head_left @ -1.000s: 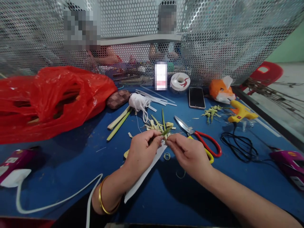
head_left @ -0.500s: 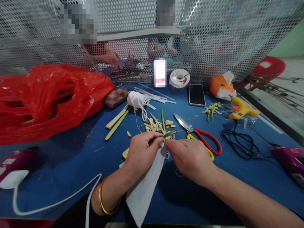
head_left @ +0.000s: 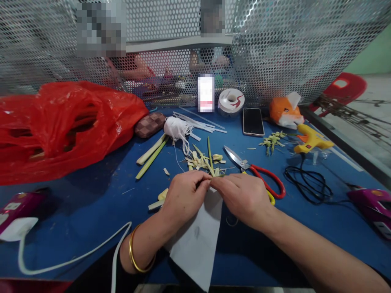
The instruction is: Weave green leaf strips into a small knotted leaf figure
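My left hand point(head_left: 187, 194), with a gold bangle on its wrist, is closed in a pinch. My right hand point(head_left: 244, 195) pinches against it, so the fingertips of both meet. Between them is a small green leaf piece point(head_left: 222, 176), mostly covered by the fingers. A sheet of white paper point(head_left: 198, 240) hangs down from just under the fingertips; which fingers grip it is hidden. Right beyond the hands lie pale leaf scraps point(head_left: 198, 162) and a green stalk point(head_left: 209, 150). Scissors point(head_left: 269, 181) with red and yellow handles lie partly behind my right hand, blades apart.
Left are a red plastic bag point(head_left: 104, 130), cut stalks point(head_left: 151, 156) and a white cable point(head_left: 76, 257). White string point(head_left: 177, 128), a ribbon roll point(head_left: 231, 101) and a phone point(head_left: 253, 121) lie farther back. A yellow glue gun point(head_left: 313, 139) and black cord point(head_left: 308, 185) are right.
The white paper has swung right and spread wider beneath the hands. My right hand has moved slightly in and up, and the fingers now cover more of the green leaf piece.
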Motion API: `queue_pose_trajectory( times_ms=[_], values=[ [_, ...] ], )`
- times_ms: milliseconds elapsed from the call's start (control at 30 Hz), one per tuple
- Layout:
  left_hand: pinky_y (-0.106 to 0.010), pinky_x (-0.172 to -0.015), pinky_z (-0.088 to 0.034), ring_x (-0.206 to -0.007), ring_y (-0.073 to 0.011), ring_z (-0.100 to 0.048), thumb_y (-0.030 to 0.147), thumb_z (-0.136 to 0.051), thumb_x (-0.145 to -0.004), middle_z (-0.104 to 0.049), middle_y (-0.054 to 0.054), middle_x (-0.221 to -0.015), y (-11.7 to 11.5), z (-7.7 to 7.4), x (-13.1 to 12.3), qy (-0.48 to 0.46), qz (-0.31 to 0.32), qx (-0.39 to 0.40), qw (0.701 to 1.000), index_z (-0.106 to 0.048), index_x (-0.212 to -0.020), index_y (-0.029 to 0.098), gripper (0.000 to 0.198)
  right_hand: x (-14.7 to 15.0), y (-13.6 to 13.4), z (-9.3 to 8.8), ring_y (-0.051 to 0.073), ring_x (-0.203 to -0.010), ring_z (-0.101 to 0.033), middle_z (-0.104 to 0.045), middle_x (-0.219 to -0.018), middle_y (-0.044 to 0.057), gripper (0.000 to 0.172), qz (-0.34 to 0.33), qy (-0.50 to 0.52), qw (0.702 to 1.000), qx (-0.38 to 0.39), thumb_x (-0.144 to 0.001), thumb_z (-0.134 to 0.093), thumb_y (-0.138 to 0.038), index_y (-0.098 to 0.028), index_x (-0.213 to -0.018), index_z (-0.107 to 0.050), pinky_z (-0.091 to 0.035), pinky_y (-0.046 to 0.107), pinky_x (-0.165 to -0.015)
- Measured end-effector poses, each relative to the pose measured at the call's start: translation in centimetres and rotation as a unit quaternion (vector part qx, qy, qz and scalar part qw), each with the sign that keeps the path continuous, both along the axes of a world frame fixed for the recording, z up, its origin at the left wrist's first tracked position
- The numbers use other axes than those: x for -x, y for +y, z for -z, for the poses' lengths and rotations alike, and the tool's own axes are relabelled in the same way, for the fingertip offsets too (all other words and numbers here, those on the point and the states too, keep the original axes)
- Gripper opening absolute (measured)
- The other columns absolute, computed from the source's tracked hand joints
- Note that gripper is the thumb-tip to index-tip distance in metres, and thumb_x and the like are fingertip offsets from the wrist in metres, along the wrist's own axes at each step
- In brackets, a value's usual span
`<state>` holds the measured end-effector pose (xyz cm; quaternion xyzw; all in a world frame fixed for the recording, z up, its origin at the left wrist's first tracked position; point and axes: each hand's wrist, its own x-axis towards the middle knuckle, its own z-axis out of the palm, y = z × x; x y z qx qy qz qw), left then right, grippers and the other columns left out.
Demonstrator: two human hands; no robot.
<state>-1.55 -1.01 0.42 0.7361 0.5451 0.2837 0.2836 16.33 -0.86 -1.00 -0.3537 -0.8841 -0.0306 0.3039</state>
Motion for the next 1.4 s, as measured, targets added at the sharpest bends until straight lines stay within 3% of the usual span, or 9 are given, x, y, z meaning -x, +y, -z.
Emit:
queue_pose_trajectory(
  times_ms=[233, 433, 567, 633, 833, 1000, 1133, 1267, 1400],
  values=[
    [-0.030, -0.065, -0.048, -0.071, -0.0182, -0.066, 0.015, -0.054, -0.082, -0.075, -0.002, -0.076, -0.2, -0.9, -0.1, -0.034, 0.092, 0.057, 0.994, -0.073, -0.077, 0.023, 0.021, -1.3, 1.4, -1.5, 0.014, -0.063, -0.062, -0.072, -0.073, 0.002, 0.019, 0.022, 0.114, 0.968, 0.220, -0.093, -0.054, -0.022, -0.020, -0.078, -0.066, -0.041, 0.025, -0.057],
    [-0.025, -0.059, -0.044, -0.062, -0.0128, -0.059, 0.018, -0.060, -0.081, -0.069, 0.001, -0.068, -0.1, -1.6, -0.1, -0.125, 0.105, 0.119, 0.979, -0.071, -0.075, 0.020, 0.013, -1.2, 3.0, -1.1, 0.009, -0.048, -0.038, -0.049, -0.053, -0.005, 0.025, 0.032, 0.313, 0.781, 0.539, -0.071, -0.074, -0.039, -0.018, -0.065, -0.062, -0.029, 0.023, -0.046],
    [-0.023, -0.050, -0.039, -0.052, -0.0104, -0.051, 0.024, -0.061, -0.083, -0.063, 0.002, -0.061, 0.0, -1.7, 0.0, -0.180, 0.051, 0.137, 0.973, -0.070, -0.080, 0.018, 0.011, 0.0, 2.6, -0.5, 0.006, -0.044, -0.023, -0.038, -0.050, -0.009, 0.029, 0.055, 0.372, 0.697, 0.611, -0.067, -0.075, -0.042, -0.018, -0.066, -0.059, -0.016, 0.022, -0.042],
    [-0.023, -0.048, -0.039, -0.050, -0.0100, -0.049, 0.026, -0.060, -0.084, -0.061, 0.003, -0.060, 0.1, -1.6, 0.1, -0.177, 0.021, 0.118, 0.977, -0.069, -0.083, 0.019, 0.012, 0.6, 2.1, -0.3, 0.007, -0.046, -0.025, -0.040, -0.053, -0.008, 0.027, 0.045, 0.379, 0.721, 0.579, -0.072, -0.071, -0.040, -0.018, -0.065, -0.056, -0.021, 0.023, -0.044],
    [-0.026, -0.058, -0.045, -0.061, -0.0132, -0.058, 0.024, -0.059, -0.085, -0.067, 0.001, -0.066, 0.4, -0.9, 0.3, -0.127, -0.077, 0.010, 0.989, -0.068, -0.079, 0.020, 0.011, 0.9, 0.6, -0.1, 0.012, -0.058, -0.043, -0.048, -0.062, -0.004, 0.025, 0.027, 0.263, 0.881, 0.392, -0.092, -0.050, -0.030, -0.020, -0.070, -0.052, -0.035, 0.025, -0.056],
    [-0.027, -0.061, -0.049, -0.063, -0.0146, -0.061, 0.024, -0.058, -0.086, -0.071, 0.000, -0.070, 0.7, -0.5, 0.3, -0.119, -0.073, 0.012, 0.990, -0.072, -0.087, 0.020, 0.015, 0.9, -0.2, -0.4, 0.014, -0.065, -0.048, -0.049, -0.072, 0.000, 0.023, -0.047, 0.235, 0.935, 0.260, -0.096, -0.048, -0.021, -0.021, -0.072, -0.051, -0.040, 0.026, -0.058],
    [-0.028, -0.066, -0.051, -0.068, -0.0153, -0.065, 0.021, -0.055, -0.088, -0.074, -0.001, -0.075, 0.6, -0.4, 0.2, -0.117, -0.032, 0.029, 0.992, -0.073, -0.093, 0.019, 0.020, 1.2, -0.2, -0.2, 0.020, -0.091, -0.057, -0.058, -0.093, 0.007, 0.022, -0.094, 0.335, 0.904, 0.250, -0.097, -0.048, -0.019, -0.021, -0.076, -0.055, -0.049, 0.034, -0.078],
    [-0.029, -0.074, -0.053, -0.079, -0.0167, -0.069, 0.017, -0.053, -0.089, -0.077, -0.003, -0.088, 0.3, -0.3, 0.0, -0.095, -0.009, 0.002, 0.995, -0.072, -0.100, 0.021, 0.022, 1.7, -0.1, 0.5, 0.017, -0.078, -0.055, -0.058, -0.081, 0.002, 0.025, -0.133, 0.437, 0.809, 0.369, -0.101, -0.044, -0.024, -0.021, -0.079, -0.055, -0.048, 0.032, -0.073],
    [-0.030, -0.079, -0.053, -0.087, -0.0177, -0.070, 0.018, -0.052, -0.092, -0.077, -0.003, -0.095, 0.2, -0.2, 0.0, -0.051, 0.017, -0.060, 0.997, -0.073, -0.097, 0.023, 0.022, 1.9, -0.2, 0.7, 0.017, -0.076, -0.053, -0.055, -0.078, 0.001, 0.026, -0.120, 0.467, 0.785, 0.389, -0.102, -0.045, -0.029, -0.021, -0.079, -0.056, -0.046, 0.031, -0.073]
  ],
)
